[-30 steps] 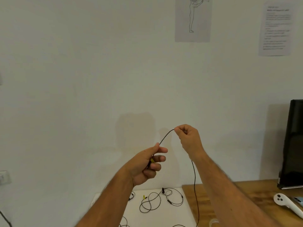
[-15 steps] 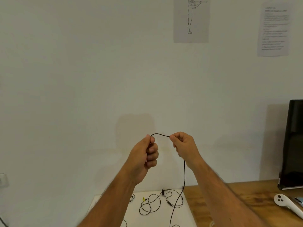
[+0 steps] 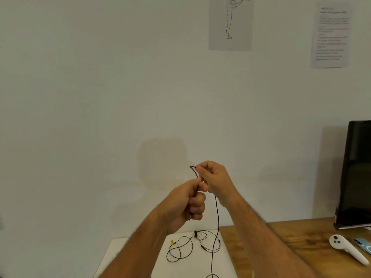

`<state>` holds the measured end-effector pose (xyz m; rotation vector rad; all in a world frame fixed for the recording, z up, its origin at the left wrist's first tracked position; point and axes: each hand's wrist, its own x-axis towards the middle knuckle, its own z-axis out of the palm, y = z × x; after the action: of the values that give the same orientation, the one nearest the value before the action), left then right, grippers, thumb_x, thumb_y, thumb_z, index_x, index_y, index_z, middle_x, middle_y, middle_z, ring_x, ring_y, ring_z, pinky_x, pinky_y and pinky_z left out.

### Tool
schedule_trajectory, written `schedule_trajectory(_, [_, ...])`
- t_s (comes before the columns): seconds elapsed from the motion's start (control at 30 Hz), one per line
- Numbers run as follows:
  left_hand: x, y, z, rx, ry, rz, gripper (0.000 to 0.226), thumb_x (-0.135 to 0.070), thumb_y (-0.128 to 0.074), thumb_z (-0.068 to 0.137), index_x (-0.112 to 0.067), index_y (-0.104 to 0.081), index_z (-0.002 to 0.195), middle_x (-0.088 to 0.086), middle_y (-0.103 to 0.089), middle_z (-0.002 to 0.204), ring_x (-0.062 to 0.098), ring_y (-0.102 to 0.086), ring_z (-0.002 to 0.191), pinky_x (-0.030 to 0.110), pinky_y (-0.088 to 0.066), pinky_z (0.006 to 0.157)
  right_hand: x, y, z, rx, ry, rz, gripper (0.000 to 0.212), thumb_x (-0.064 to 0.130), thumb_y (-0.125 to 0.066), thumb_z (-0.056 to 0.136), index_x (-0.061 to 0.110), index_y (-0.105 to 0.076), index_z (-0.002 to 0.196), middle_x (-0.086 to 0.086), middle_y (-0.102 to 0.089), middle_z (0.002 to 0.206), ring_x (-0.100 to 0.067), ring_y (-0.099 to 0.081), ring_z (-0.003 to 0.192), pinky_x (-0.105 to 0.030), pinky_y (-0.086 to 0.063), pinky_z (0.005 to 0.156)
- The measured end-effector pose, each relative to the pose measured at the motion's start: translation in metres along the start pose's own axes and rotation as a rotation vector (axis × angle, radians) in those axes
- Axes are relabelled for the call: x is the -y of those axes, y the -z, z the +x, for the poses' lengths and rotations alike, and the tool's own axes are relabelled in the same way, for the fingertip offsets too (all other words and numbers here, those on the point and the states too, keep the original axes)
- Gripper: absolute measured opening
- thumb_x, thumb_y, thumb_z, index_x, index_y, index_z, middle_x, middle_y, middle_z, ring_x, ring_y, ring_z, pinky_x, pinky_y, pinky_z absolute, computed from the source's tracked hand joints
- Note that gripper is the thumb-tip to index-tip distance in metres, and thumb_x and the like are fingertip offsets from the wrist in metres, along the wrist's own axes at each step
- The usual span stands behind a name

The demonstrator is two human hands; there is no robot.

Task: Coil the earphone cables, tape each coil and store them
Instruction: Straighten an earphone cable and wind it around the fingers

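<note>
I hold a thin black earphone cable (image 3: 217, 219) up in front of the wall with both hands. My left hand (image 3: 186, 203) is fisted around one end of it. My right hand (image 3: 213, 179) pinches it just above, so a short loop arches between the two hands. The rest of the cable hangs down from my right hand to the white board (image 3: 124, 249). A second black earphone cable (image 3: 189, 245) with a yellow plug lies loosely tangled on that board.
A wooden desk (image 3: 281, 241) runs to the right of the white board. On it stand a black monitor (image 3: 357, 173), a white handheld controller (image 3: 347, 248) and a light blue object (image 3: 363, 244). Two paper sheets hang on the wall.
My hands have come together: the right hand moved down and left until it touches the left. The stretch of cable between them shrank from a long span to a small tight loop.
</note>
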<state>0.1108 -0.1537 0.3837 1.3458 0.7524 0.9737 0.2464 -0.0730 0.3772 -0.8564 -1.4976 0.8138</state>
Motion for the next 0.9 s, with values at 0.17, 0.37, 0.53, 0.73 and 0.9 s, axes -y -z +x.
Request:
schedule_trajectory(0.17, [0.003, 0.002, 0.001, -0.022, -0.088, 0.317, 0.041, -0.036, -0.033, 0.104, -0.014, -0.060, 0.081, 0.001, -0.066, 0.078, 0.018, -0.063, 0.087, 0.039, -0.050, 0.092, -0.003, 0.004, 0.001, -0.052, -0.025, -0.012, 0.014, 0.014, -0.059, 0.097, 0.010, -0.069, 0.088, 0.003, -0.057, 0.060, -0.001, -0.047, 0.047, -0.017, -0.040, 0.048])
schedule_trajectory(0.37, [0.005, 0.002, 0.000, -0.015, -0.031, 0.083, 0.033, -0.032, -0.035, 0.104, -0.014, -0.056, 0.087, -0.004, -0.033, 0.062, 0.010, -0.025, 0.051, 0.020, -0.031, 0.044, -0.001, 0.007, 0.000, -0.052, -0.018, 0.048, 0.014, 0.012, -0.059, 0.096, 0.010, -0.068, 0.084, 0.000, -0.056, 0.063, -0.004, -0.041, 0.043, -0.016, -0.034, 0.041])
schedule_trajectory(0.53, [0.001, -0.004, 0.000, -0.039, -0.116, 0.038, 0.036, -0.031, -0.032, 0.104, -0.018, -0.048, 0.075, -0.003, -0.031, 0.059, 0.011, -0.017, 0.052, 0.023, -0.011, 0.046, -0.006, 0.001, -0.008, 0.039, -0.028, -0.012, 0.016, 0.011, -0.058, 0.096, 0.009, -0.067, 0.083, 0.010, -0.056, 0.052, 0.000, -0.046, 0.046, -0.013, -0.035, 0.045])
schedule_trajectory(0.73, [-0.022, 0.010, 0.018, -0.206, -0.327, -0.099, 0.036, -0.036, -0.031, 0.104, -0.015, -0.047, 0.079, -0.005, -0.031, 0.057, 0.007, -0.022, 0.047, 0.021, -0.014, 0.043, -0.018, -0.013, -0.028, 0.253, -0.122, -0.025, 0.018, 0.015, -0.060, 0.096, 0.013, -0.065, 0.078, -0.002, -0.055, 0.062, -0.005, -0.038, 0.044, -0.015, -0.030, 0.042])
schedule_trajectory(0.9, [-0.034, 0.037, 0.033, -0.304, -0.348, 0.038, 0.029, -0.024, -0.031, 0.106, -0.013, -0.049, 0.087, -0.001, -0.048, 0.067, 0.010, -0.038, 0.057, 0.021, -0.029, 0.048, -0.017, -0.016, -0.037, 0.325, -0.130, -0.113, 0.017, 0.022, -0.060, 0.096, 0.010, -0.071, 0.093, 0.005, -0.054, 0.060, -0.004, -0.040, 0.046, -0.014, -0.033, 0.045])
